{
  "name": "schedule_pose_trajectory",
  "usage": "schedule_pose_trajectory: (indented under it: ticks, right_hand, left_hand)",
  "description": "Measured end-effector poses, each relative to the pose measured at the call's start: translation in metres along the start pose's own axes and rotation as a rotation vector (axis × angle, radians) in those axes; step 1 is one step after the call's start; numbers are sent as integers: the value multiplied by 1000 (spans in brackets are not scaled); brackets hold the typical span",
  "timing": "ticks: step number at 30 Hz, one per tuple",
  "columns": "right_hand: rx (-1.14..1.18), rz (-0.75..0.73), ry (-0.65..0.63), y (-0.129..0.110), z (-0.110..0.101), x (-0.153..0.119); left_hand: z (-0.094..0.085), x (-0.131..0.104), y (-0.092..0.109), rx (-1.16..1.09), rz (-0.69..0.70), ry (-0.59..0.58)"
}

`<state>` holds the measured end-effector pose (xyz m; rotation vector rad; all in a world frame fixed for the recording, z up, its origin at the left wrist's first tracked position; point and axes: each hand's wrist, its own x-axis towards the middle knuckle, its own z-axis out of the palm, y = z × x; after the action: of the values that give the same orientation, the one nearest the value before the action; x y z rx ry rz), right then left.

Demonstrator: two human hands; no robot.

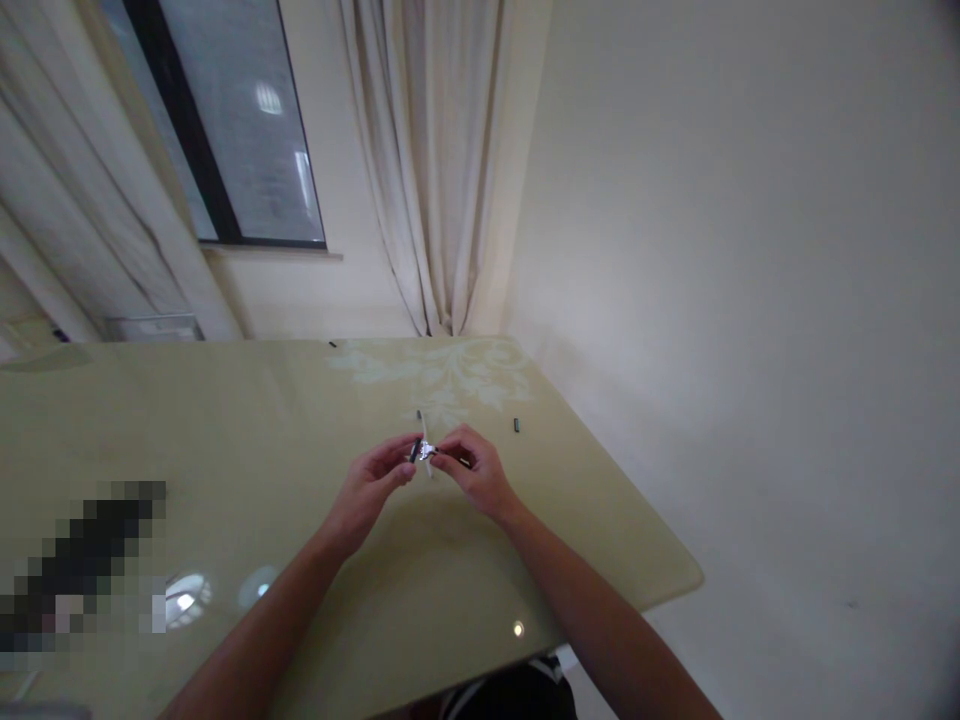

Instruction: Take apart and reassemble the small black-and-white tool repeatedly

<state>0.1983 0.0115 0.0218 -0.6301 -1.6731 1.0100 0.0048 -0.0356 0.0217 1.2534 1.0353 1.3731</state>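
Over the table, my two hands meet with small parts between them. My left hand [381,472] pinches a short black bar [415,451] between thumb and fingers. Just right of it, a shiny silver piece [427,450] with a dark stem sits in the fingertips of my right hand [470,468]. It looks like a razor head, but is too small to be sure. Bar and silver piece are very close; whether they touch I cannot tell. Behind them a thin white stick [424,424] shows partly, its middle hidden.
On the glossy pale-green table [300,400] lie a small dark block [517,425] to the right and a tiny black piece [332,344] at the far edge. A blurred dark shape [90,550] is at left. A wall [750,300] stands to the right, curtains [427,150] behind.
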Motion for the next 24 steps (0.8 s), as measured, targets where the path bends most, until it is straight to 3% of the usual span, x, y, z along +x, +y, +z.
schedule_pose_trajectory:
  ticks: [24]
  right_hand:
    - [-32, 5, 11, 3, 4, -1]
  left_hand:
    - [-1, 3, -5, 2, 11, 24]
